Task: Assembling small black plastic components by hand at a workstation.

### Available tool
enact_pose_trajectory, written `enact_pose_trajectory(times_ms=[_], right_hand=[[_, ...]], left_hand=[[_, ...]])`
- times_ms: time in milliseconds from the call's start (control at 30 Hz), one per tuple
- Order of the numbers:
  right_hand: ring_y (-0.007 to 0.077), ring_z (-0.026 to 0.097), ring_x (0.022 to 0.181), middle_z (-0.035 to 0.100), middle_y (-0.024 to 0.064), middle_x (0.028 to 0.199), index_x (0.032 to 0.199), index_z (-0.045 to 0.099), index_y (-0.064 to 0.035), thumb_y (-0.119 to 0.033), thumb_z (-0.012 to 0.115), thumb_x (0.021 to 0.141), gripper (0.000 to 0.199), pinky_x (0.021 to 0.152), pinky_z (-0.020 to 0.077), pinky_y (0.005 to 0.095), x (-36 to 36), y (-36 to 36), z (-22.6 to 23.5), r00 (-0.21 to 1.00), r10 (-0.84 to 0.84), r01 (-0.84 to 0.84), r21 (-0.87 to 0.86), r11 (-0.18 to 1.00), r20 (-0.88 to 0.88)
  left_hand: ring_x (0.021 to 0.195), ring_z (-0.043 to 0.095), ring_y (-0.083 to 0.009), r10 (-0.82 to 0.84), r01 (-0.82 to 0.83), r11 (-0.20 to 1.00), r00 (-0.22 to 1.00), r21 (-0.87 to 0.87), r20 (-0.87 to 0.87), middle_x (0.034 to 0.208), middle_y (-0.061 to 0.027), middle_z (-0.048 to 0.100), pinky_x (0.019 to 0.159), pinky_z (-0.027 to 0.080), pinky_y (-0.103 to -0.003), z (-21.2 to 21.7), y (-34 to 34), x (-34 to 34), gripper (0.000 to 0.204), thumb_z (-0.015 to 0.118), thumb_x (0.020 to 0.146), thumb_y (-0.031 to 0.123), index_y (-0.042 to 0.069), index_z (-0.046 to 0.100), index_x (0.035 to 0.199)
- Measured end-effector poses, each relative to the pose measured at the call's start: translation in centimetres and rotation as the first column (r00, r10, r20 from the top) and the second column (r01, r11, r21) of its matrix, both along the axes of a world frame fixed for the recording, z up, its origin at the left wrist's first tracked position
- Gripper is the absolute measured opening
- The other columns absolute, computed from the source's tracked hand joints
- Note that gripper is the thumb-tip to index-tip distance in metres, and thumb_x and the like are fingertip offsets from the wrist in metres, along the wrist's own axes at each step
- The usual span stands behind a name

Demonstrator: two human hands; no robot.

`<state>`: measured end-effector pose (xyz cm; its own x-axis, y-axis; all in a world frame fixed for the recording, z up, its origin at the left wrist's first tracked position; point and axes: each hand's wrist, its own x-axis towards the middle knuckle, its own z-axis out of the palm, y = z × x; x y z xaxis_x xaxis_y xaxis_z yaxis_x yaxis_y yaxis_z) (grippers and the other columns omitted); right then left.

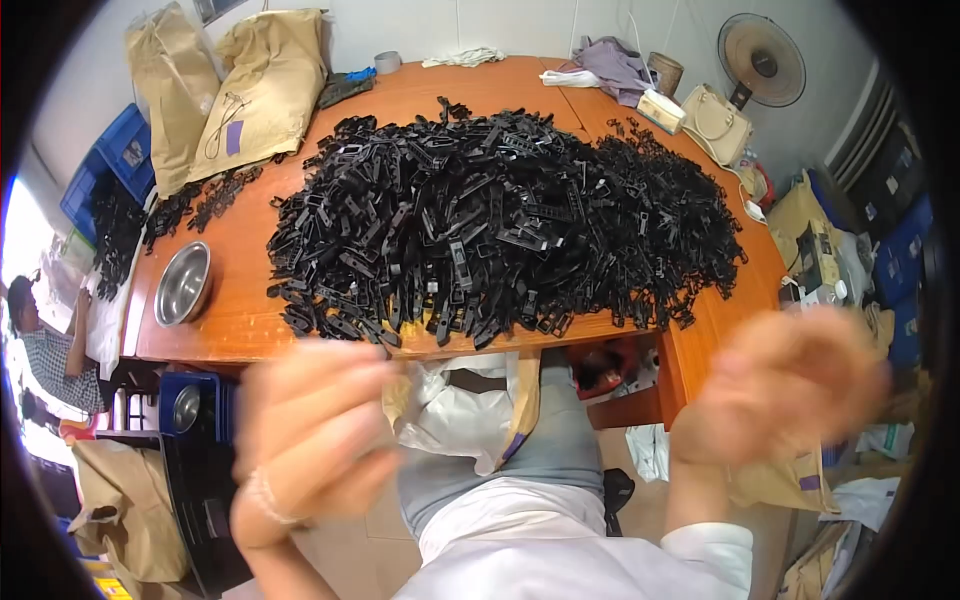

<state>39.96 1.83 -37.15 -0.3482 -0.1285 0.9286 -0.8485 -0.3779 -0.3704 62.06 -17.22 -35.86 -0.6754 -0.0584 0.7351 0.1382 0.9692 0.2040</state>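
Note:
A big heap of small black plastic clip-like parts [440,220] covers the middle of the wooden table [235,300]. Raised in front of the table's near edge, my left hand [318,435] is smeared by motion; its fingers look bent, but I cannot make out anything in them. My right hand [785,385] is up at the right, past the table's right corner, and blurred as well, so its grip is unclear. Between my hands, an open paper bag with a whitish plastic liner [460,415] hangs at the table edge over my lap.
A steel bowl [184,284] sits at the table's left. Brown paper sacks [265,85] stand behind it, near blue crates [122,150]. At the back right are a handbag [715,122] and a fan [761,62]. Another person [55,350] works at far left.

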Motion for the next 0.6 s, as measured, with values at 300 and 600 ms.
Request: enact_pose_trajectory(times_ms=[300, 600], right_hand=[[0.0237, 0.060, 0.076, 0.061, 0.0112, 0.078, 0.087, 0.064, -0.0007, -0.017, 0.055, 0.085, 0.019, 0.075, 0.0485, 0.0350, 3.0, -3.6, -25.4, 0.921, 0.300, -0.351, 0.861, 0.368, 0.248], [0.0337, 0.058, 0.078, 0.062, 0.0156, 0.080, 0.089, 0.063, -0.0008, -0.009, 0.057, 0.081, 0.013, 0.071, 0.0470, 0.0378, -0.7, 0.1, -25.4, 0.877, -0.257, -0.246, 0.839, 0.486, 0.406]], left_hand=[[0.105, 0.054, -0.0319, -0.252, -0.005, 0.958, 0.463, 0.287, 0.850, 0.098, -0.0225, 0.061, 0.083, 0.046, -0.039, -29.9, -1.0, -0.6, 0.050, 0.066, 0.071, 0.028, 0.002, 0.055, 0.113], [0.071, 0.063, -0.0326, -0.208, -0.171, 0.921, 0.544, 0.350, 0.813, 0.074, -0.0181, 0.063, 0.066, 0.050, -0.041, -30.3, 4.6, -3.0, 0.030, 0.062, 0.071, 0.014, -0.006, 0.059, 0.093]])
